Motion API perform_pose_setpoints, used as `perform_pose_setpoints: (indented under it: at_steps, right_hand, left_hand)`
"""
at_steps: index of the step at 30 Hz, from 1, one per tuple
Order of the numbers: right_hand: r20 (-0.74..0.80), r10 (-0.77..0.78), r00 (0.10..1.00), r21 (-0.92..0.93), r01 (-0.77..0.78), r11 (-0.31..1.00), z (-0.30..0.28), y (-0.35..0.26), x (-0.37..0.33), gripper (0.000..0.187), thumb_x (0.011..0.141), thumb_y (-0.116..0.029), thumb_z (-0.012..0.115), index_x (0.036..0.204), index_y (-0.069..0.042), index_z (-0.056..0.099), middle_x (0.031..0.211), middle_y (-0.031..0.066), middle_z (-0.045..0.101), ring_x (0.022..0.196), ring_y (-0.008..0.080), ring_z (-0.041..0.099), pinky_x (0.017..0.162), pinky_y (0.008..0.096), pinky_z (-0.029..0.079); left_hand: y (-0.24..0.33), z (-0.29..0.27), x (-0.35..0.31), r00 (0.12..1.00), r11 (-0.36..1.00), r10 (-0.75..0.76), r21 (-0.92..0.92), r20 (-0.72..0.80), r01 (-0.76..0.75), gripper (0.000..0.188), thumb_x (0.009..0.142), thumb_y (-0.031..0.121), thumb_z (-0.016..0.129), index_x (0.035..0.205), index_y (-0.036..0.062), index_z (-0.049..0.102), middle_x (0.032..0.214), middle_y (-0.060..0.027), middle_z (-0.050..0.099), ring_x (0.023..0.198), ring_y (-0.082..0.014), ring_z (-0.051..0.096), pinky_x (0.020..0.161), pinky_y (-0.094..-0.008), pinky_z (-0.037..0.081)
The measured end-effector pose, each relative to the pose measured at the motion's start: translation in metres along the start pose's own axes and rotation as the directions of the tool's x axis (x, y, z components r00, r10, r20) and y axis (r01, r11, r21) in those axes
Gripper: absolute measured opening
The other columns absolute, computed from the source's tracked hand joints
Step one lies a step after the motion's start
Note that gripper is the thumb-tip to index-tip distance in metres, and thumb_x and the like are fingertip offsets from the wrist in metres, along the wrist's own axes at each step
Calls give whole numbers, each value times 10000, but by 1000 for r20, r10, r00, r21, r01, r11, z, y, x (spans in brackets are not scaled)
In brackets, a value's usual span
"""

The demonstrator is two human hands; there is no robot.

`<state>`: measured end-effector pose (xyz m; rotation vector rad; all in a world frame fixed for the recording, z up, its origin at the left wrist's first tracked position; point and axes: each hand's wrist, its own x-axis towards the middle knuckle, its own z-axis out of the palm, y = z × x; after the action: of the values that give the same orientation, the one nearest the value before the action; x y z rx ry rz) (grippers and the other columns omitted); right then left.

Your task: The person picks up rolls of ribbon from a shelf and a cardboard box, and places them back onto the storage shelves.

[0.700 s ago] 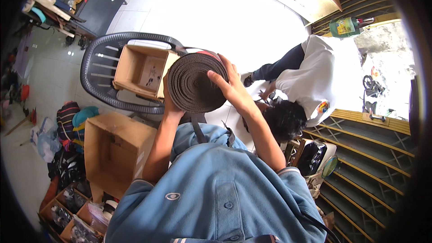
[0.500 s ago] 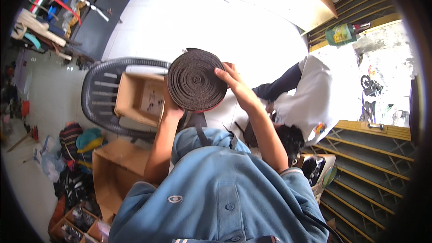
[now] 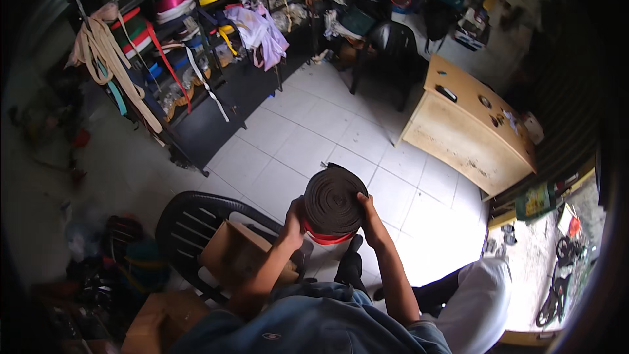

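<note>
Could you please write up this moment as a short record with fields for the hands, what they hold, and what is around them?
Left hand: left hand grips the left side of the roll.
Right hand: right hand grips its right side.
Held thing: dark brown roll of webbing, flat face toward the camera, with a red roll just beneath it.
Below left: black plastic chair carrying an open cardboard box.
Right: wooden cabinet on the white tiled floor.
Far side: shelves with hanging straps.
Lower right: another person in a white top.

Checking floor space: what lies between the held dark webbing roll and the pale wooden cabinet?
In the head view, only bare white tiled floor separates the dark webbing roll from the pale wooden cabinet.
</note>
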<state>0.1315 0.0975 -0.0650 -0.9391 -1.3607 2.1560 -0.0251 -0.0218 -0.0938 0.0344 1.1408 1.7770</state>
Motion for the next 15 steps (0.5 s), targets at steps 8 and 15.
perform_pose_setpoints:
  at_steps: [8,15]
  right_hand:
    - [273,40,961,-128,-5,992,-36,-101,151,820,867,-593,464,1470,-92,225,1493,211,151,1418,326,89,1122,442,142]
    - [441,185,878,-333,-32,942,-22,-153,274,1007,798,-701,462,1475,-35,124,1526,247,-38,1427,330,-39,1132,433,91]
  left_hand:
    - [43,90,98,964,962,260,105,-63,-252,583,980,504,287,1453,171,219,1430,-88,334,1330,-222,324,1096,-373,276]
    - [75,123,153,807,813,581,115,-108,-570,671,958,566,263,1493,213,65,1520,-121,142,1391,-268,208,1113,-429,239]
